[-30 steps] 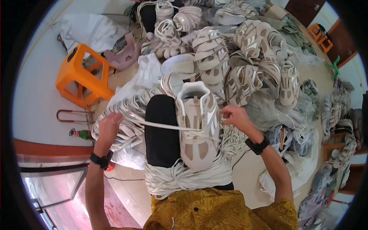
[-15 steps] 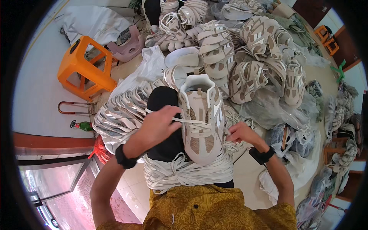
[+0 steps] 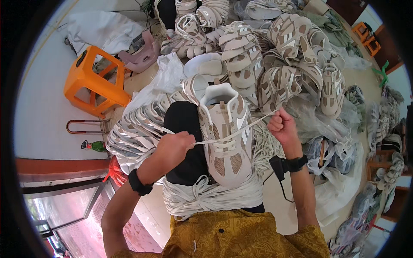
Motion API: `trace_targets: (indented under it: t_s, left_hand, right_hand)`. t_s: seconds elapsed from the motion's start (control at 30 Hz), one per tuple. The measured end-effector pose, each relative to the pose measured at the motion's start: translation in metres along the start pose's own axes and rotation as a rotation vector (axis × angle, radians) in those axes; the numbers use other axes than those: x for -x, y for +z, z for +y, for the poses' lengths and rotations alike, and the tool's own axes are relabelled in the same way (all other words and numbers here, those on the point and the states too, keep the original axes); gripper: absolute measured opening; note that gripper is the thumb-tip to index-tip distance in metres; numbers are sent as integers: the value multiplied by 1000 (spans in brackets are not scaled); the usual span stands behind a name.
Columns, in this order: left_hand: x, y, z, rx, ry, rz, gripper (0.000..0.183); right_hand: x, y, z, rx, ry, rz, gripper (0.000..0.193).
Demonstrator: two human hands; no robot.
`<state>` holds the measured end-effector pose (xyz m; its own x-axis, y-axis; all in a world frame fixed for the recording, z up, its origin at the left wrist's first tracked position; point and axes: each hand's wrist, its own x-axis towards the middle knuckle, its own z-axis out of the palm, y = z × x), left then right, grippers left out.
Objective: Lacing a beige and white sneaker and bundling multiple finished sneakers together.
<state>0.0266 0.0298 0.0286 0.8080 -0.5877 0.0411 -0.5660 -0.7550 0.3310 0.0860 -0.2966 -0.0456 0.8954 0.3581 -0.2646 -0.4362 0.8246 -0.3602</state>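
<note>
Well — sneaker runs fore-and-aft, toe bodyward.

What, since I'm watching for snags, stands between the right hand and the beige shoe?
Nothing visible blocks the way: only the pale lace spans the gap from the right hand to the beige shoe. The loose laces show below that gap in the picture and don't appear to cross it.

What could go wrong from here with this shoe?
The shoe could shift if the lace is pulled hard: the left hand and right hand both grip the lace, and neither steadies the shoe. Strands of the lace bundle by the toe might also snag.
</note>
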Motion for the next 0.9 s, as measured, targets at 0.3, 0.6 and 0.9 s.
trace_targets:
  t_s: [0.3, 0.6, 0.9]
  left_hand:
    - [-20, -29, 1, -13, -142, 148, 9]
    - [-14, -81, 22, -301, 12, -133, 12]
    - [2, -98, -31, 765, -529, -679, 18]
  right_hand:
    - [3, 50, -15, 1214, -323, 196, 10]
    - [13, 62, -37, 644, -616, -63, 30]
    - [0, 49, -86, 756, -730, 74, 36]
